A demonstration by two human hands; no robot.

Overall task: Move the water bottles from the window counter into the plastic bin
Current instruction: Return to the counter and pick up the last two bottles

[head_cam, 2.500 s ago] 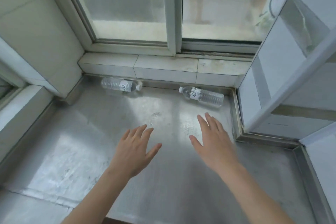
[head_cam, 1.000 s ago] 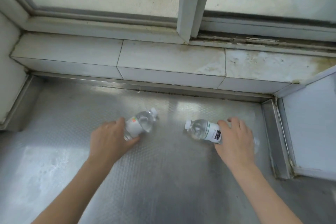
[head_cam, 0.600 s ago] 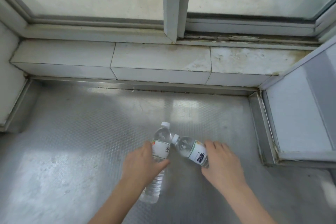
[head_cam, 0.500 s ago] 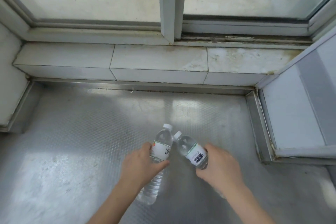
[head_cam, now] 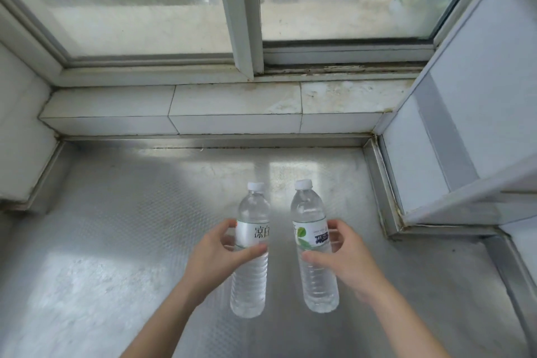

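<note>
Clear plastic, two bottles, both up off the steel desk point(head_cam: 122, 256)! Left hand point(head_cam: 216, 256) is wrapped round the left bottle point(head_cam: 251, 250) at its white label with dark characters; thumb across the front, fingers behind. Right hand point(head_cam: 345, 260) is clamped on the right bottle point(head_cam: 315, 247), label white with a green leaf and a dark blue mark. Both carry white caps pointing toward the window point(head_cam: 247, 9), ribbed lower halves nearer the camera, water inside. They hang side by side, just apart, not touching.
</note>
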